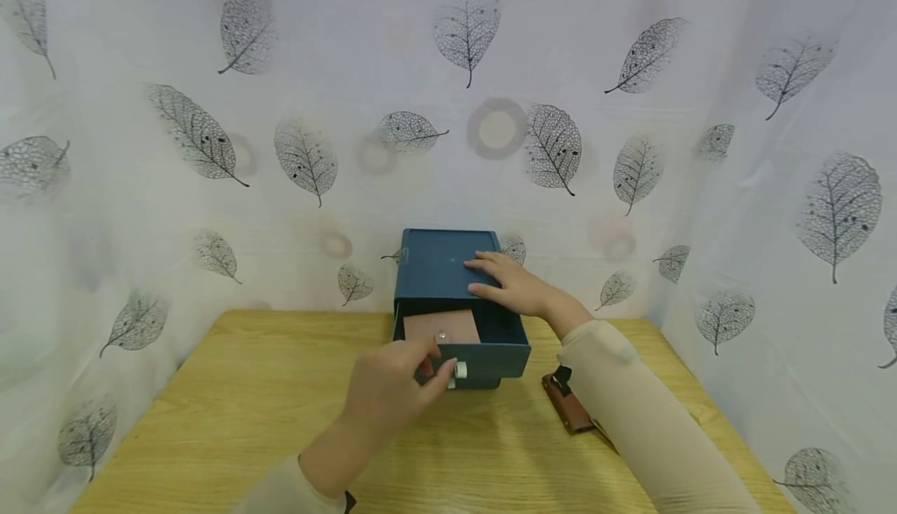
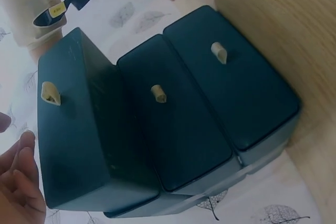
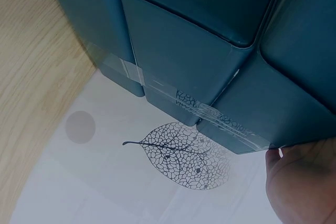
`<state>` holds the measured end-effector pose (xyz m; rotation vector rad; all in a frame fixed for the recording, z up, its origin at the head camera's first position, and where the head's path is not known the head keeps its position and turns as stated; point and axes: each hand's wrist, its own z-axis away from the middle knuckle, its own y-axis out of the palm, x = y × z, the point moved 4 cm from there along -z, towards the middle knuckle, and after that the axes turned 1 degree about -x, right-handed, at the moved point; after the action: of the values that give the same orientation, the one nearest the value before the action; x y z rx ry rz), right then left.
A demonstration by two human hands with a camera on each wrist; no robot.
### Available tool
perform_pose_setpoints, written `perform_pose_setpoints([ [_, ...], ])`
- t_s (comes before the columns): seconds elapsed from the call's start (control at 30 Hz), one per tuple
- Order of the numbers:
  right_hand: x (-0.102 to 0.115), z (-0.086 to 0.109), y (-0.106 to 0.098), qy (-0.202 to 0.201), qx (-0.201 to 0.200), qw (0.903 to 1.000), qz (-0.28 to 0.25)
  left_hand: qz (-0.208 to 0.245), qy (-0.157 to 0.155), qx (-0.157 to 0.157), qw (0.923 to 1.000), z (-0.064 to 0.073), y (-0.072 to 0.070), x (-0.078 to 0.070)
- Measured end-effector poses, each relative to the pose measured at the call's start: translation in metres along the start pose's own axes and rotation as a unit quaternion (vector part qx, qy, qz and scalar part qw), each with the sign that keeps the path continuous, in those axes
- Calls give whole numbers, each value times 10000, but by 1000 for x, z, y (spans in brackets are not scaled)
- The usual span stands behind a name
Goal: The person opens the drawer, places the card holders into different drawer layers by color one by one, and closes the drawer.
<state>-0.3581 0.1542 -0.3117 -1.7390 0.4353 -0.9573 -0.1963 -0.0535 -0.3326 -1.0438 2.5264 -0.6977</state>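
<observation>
A dark blue drawer box (image 1: 448, 261) stands against the patterned curtain, its top drawer (image 1: 490, 362) pulled out. Inside that drawer leans a pink flat item with a round snap (image 1: 459, 325), perhaps a wallet or pouch. My left hand (image 1: 392, 381) hovers at the drawer's front, thumb and fingers apart beside the pale pull tab (image 1: 460, 370); the left wrist view shows bent fingers (image 2: 23, 171) close to the drawer's upper edge, with nothing gripped. My right hand (image 1: 511, 284) rests on the box's top with its fingers spread.
Two lower drawers, the middle one (image 2: 168, 124) and the bottom one (image 2: 236, 82), are closed. On the wooden table (image 1: 280, 389), a brown leather-like item (image 1: 568, 405) lies right of the box, partly hidden by my right sleeve. Leaf-print curtain (image 1: 378, 54) surrounds the table.
</observation>
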Motion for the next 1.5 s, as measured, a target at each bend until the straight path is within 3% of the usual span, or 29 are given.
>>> perform_pose_setpoints([
  [0.43, -3, 0, 1, 24, -2, 10000, 14, -180, -305, 632, 9974, 10, 20, -2],
  [0.8, -1, 0, 0, 41, 13, 10000, 1, -42, -776, 1336, 9880, 14, 33, -3],
  [1.5, -3, 0, 0, -41, 21, 10000, -20, 294, -878, 1295, 9872, 8, 34, -3],
])
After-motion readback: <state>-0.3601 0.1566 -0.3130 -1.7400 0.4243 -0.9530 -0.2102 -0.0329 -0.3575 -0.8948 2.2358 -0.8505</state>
